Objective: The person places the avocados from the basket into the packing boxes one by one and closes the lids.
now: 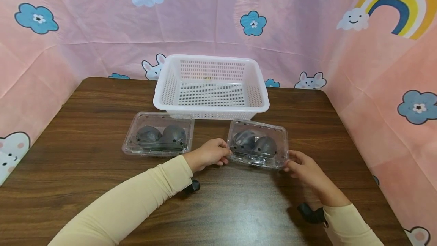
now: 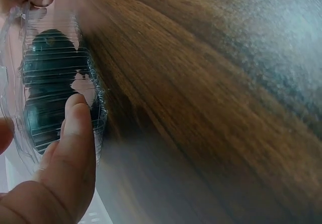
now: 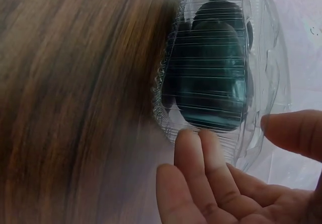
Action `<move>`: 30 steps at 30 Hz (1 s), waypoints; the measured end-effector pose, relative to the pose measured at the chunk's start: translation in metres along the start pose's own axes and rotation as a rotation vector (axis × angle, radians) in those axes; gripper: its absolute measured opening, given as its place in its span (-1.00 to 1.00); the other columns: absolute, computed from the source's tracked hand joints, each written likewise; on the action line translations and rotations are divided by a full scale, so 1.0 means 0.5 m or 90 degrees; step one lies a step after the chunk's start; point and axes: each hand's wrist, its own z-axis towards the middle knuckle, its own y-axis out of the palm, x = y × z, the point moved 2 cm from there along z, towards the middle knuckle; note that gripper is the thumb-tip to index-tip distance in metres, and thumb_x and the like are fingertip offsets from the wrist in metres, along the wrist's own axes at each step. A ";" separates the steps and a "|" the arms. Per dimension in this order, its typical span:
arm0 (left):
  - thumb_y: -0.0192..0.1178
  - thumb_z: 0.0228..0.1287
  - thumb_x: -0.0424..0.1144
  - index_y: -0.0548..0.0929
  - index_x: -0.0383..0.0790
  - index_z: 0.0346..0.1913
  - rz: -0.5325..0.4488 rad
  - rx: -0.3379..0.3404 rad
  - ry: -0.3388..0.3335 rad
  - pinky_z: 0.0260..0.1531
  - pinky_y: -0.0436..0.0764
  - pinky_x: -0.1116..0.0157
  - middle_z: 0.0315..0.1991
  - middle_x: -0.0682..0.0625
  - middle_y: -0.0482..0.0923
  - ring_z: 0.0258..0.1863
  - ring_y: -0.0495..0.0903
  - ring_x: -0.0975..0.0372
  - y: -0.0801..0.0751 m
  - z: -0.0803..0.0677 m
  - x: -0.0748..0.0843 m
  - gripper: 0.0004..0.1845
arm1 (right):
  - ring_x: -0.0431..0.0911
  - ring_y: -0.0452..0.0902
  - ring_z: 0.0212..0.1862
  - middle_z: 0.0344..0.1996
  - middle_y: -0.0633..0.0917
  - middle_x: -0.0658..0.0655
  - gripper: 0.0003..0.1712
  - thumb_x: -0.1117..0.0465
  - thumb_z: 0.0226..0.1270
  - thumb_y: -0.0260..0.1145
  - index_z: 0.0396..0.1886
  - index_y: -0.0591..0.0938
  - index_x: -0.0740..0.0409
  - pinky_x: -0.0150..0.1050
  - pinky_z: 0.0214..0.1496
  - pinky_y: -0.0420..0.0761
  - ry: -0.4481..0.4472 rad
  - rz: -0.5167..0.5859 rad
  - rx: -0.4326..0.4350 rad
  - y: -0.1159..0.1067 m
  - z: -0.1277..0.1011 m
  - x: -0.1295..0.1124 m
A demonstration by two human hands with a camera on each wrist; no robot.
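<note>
Hands (image 1: 209, 155) (image 1: 302, 167) curled around opposite ends of clear clamshell box (image 1: 258, 143), forearms converging.

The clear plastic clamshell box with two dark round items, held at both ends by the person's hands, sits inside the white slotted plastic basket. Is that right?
Not quite. The clear plastic clamshell box is held at its ends by the left hand and right hand, but it is on the brown wooden table, in front of the white slotted plastic basket, not inside it. The head view shows this.
</note>
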 end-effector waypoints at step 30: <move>0.10 0.41 -0.32 0.48 -0.37 -0.05 -0.006 -0.001 0.006 -0.25 0.65 0.22 -0.11 -0.20 0.58 -0.32 0.63 0.12 0.010 0.007 0.000 -0.82 | -0.18 0.59 -0.28 -0.33 0.64 0.05 -0.37 0.31 0.32 0.01 0.31 0.21 0.59 -0.24 -0.20 0.62 0.026 0.110 -0.032 -0.016 0.031 0.011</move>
